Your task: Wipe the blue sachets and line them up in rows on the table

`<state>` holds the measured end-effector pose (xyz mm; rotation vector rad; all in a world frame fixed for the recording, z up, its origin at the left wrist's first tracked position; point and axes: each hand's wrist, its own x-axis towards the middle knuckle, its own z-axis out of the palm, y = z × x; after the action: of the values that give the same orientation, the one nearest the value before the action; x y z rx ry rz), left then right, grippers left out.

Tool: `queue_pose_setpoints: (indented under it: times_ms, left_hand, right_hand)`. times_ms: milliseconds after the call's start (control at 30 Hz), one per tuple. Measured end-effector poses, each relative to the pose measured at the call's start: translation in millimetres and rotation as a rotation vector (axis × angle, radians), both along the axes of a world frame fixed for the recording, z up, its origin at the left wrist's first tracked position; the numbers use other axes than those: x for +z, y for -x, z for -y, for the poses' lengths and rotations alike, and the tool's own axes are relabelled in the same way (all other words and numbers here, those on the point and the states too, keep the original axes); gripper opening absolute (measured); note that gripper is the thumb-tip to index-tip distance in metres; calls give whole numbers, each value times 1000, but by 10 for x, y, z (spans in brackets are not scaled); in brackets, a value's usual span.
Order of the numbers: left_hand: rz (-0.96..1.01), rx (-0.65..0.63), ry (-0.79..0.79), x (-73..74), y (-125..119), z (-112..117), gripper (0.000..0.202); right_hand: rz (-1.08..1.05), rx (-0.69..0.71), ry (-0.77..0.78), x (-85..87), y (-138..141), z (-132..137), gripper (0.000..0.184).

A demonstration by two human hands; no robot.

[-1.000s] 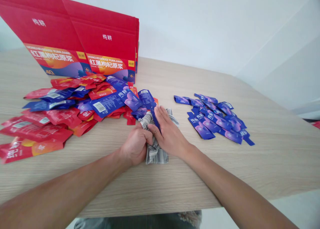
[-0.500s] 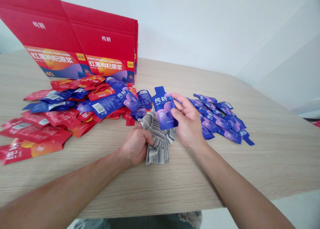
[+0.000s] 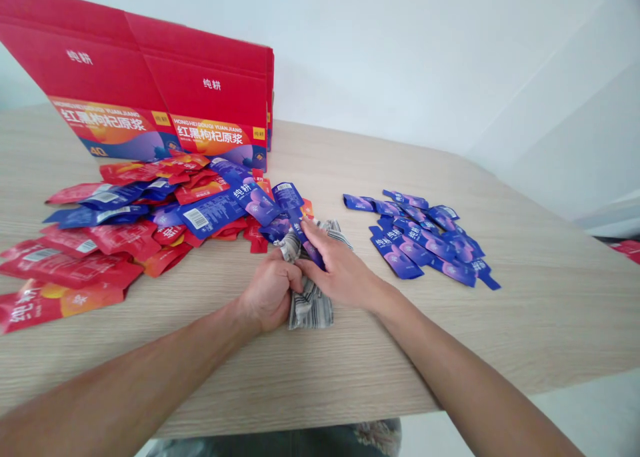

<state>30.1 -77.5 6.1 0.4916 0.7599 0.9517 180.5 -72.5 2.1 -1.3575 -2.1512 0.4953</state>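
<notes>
My left hand (image 3: 273, 289) is closed round the gathered mouth of a small grey-striped cloth pouch (image 3: 311, 312), just above the table. In my right hand (image 3: 343, 264) is a blue drink pouch (image 3: 312, 245), tilted down and pressed against the striped cloth's opening, its lower end hidden by fingers and cloth. To the left lies a mixed heap of red pouches (image 3: 95, 265) and blue pouches (image 3: 213, 212). Right of my hands is a separate group of blue pouches (image 3: 425, 240).
A red printed carton (image 3: 200, 64) stands behind the heap at the back left, with another behind it. The wooden table (image 3: 500, 330) runs to the white wall (image 3: 400, 64). Its front edge is close to my lap.
My right hand has moved left and down, bringing the blue pouch from upright above the striped cloth to tilted against its opening. My left hand keeps its grip.
</notes>
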Motion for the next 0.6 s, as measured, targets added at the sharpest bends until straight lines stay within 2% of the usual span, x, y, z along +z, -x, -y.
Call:
queue_pose_setpoints:
  times_ms: [167, 300, 367, 467, 600]
  left_hand:
    - [-37, -24, -24, -29, 7, -8, 40]
    - [-46, -15, -65, -17, -10, 1, 38]
    - [-37, -5, -90, -12, -23, 13, 39]
    - [-34, -8, -113, -22, -37, 33, 43]
    - [-58, 22, -82, -56, -39, 49, 43]
  right_hand:
    - [8, 106, 93, 269, -116, 30, 75]
    - [-140, 138, 159, 414, -165, 30, 60]
    - [-318, 82, 140, 435, -165, -31, 52]
    - [-559, -83, 99, 416, -117, -247, 48]
    - [-601, -341, 71, 372, 30, -745, 45]
